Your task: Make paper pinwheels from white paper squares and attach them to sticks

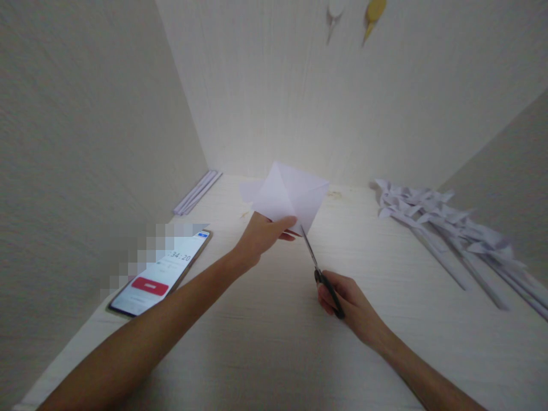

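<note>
My left hand point(269, 231) pinches the near edge of a white sheet of paper point(295, 191), thumb on top and fingers beneath. Creases run across the sheet and meet near its middle. In my right hand point(342, 297) is a pair of scissors point(314, 260) with black handles, fingers wrapped round them. The blade tips reach the paper's near corner, just right of my left thumb. Whether the blades are parted is too small to tell. Behind the sheet, to its left, another pale piece of paper point(247, 191) partly shows.
Several rolled paper sticks point(197, 193) lie at the back left. A phone point(160, 274) showing a timer rests at the left, beside my left forearm. Several white paper pinwheels on sticks point(445, 222) are heaped at the right. Walls rise at the back and both sides; two hooks point(374, 12) hang above.
</note>
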The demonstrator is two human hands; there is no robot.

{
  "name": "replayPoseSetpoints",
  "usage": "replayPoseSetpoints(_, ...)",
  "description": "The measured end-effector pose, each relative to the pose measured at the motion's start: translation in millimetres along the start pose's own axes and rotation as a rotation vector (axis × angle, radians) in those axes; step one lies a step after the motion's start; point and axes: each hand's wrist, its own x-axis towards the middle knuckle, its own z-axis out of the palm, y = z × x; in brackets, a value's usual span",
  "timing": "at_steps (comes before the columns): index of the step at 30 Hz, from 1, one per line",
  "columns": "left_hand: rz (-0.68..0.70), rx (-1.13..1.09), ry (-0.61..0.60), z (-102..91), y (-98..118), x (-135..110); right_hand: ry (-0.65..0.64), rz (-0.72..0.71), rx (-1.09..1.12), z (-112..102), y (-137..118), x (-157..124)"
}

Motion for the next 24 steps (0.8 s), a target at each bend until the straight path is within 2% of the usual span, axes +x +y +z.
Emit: replayPoseSetpoints(24, -0.019, 0.002, -0.031, -0.5, 1.2, -0.6, 0.001, 0.020, 0.035, -0.2, -0.1, -1.9)
